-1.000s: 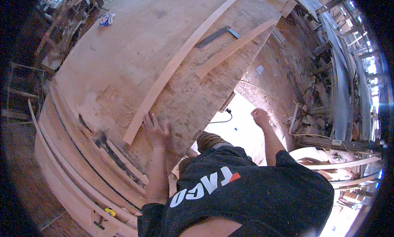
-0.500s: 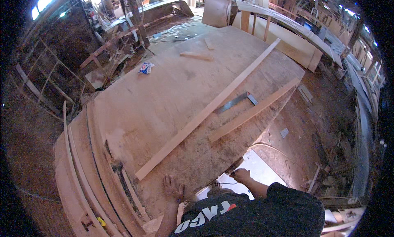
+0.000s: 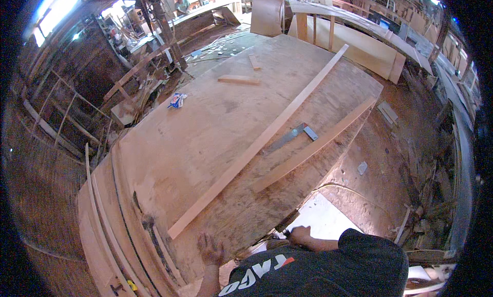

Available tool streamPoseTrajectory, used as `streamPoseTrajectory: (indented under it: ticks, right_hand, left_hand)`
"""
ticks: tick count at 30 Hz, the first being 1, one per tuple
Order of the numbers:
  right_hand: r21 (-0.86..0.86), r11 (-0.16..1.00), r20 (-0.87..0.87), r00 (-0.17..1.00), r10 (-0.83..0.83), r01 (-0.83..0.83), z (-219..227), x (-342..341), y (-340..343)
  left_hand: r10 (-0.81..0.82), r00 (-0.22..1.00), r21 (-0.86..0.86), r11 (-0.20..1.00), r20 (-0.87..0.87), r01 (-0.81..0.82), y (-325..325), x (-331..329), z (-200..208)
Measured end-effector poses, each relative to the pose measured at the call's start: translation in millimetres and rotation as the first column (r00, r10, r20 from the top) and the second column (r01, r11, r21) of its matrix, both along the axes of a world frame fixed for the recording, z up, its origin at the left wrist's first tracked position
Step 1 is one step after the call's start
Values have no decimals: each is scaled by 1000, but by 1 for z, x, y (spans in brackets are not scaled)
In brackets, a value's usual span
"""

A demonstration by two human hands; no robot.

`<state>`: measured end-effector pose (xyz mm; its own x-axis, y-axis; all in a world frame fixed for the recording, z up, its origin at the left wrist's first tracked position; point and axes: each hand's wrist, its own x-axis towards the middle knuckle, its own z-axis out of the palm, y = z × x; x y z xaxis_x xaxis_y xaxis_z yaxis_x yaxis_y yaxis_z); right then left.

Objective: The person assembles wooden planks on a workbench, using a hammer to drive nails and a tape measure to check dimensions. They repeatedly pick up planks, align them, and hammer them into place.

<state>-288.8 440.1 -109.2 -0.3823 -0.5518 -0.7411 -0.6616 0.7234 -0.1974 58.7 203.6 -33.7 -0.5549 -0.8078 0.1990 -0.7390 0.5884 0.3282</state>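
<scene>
My left hand [image 3: 211,249] rests with its fingers spread on the near edge of a wide wooden worktop [image 3: 205,127]. Just beyond its fingertips is the near end of a long, straight wooden strip [image 3: 259,144], which runs diagonally over the top. Past the table's near right edge, above a white panel [image 3: 319,215], my right hand [image 3: 299,235] is closed. Whatever is in its fingers is hidden; something dark lies beside it at the table edge. A shorter wooden board [image 3: 316,145] and a try square [image 3: 290,136] with a metal blade lie right of the strip.
Two small wood offcuts [image 3: 239,80] and a crumpled blue-and-white packet [image 3: 177,100] are on the table's far part. Thin bent strips [image 3: 105,235] line its left end. A cable [image 3: 354,191] crosses the floor on the right, where scrap wood is piled. Frames and panels stand around.
My view has shifted slightly. My right hand has drawn a little nearer to my body. The left hand stays on the worktop, its fingers now more clearly in sight.
</scene>
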Motion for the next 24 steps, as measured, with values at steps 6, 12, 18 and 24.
streamPoseTrajectory:
  ticks: [6,12,18,24]
  right_hand:
    - [114,954,48,957,-284,278,-64,-3,118]
    - [30,912,-33,913,-407,408,-65,-62,130]
    - [-292,937,-83,970,-226,194,-73,-63,130]
    - [-198,978,135,990,-46,72,-79,-58,120]
  left_hand:
    - [16,1000,-24,1000,-14,-16,3,-5,5]
    - [-15,999,-40,999,-34,13,3,5,-24]
    - [19,1000,30,999,24,-20,2,-3,-5]
    - [78,988,9,997,135,-80,5,8,-21]
